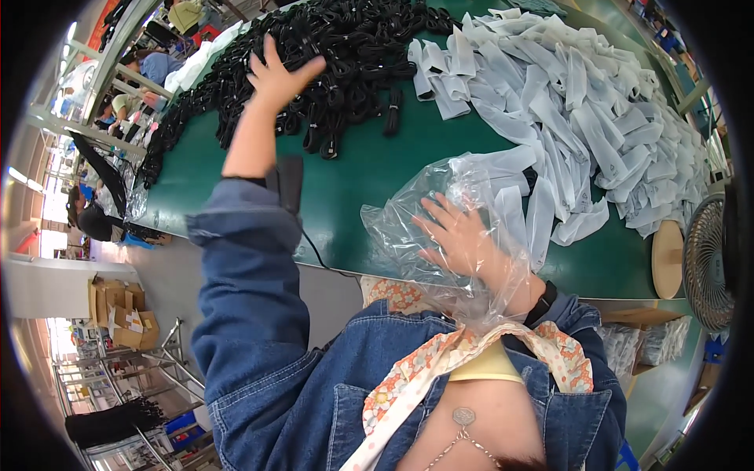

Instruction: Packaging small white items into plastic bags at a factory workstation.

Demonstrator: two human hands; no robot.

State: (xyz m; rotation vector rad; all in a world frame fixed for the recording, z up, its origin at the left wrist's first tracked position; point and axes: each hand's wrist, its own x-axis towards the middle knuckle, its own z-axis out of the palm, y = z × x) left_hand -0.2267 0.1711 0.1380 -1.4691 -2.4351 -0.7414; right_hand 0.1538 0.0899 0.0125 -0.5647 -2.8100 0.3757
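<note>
My left hand (276, 77) is raised with its fingers spread wide, holding nothing, above a big heap of black coiled cables (345, 47). One cable bundle (393, 114) lies at the heap's near edge. A large crumpled clear plastic bag (404, 208) hangs at the table's front edge. Through it shows my right hand (462, 242), fingers stretched out and apart; whether it is inside the bag or behind it I cannot tell. Just beyond the bag spreads a pile of frosted white plastic sleeves (565, 102), some with dark contents at their openings.
The green table (345, 204) runs across in front of me. A dark box-like object (289, 184) with a cord stands near my left forearm. A fan (707, 259) and a round tan disc (667, 259) are at the right edge. Cardboard boxes (122, 310) stand at left.
</note>
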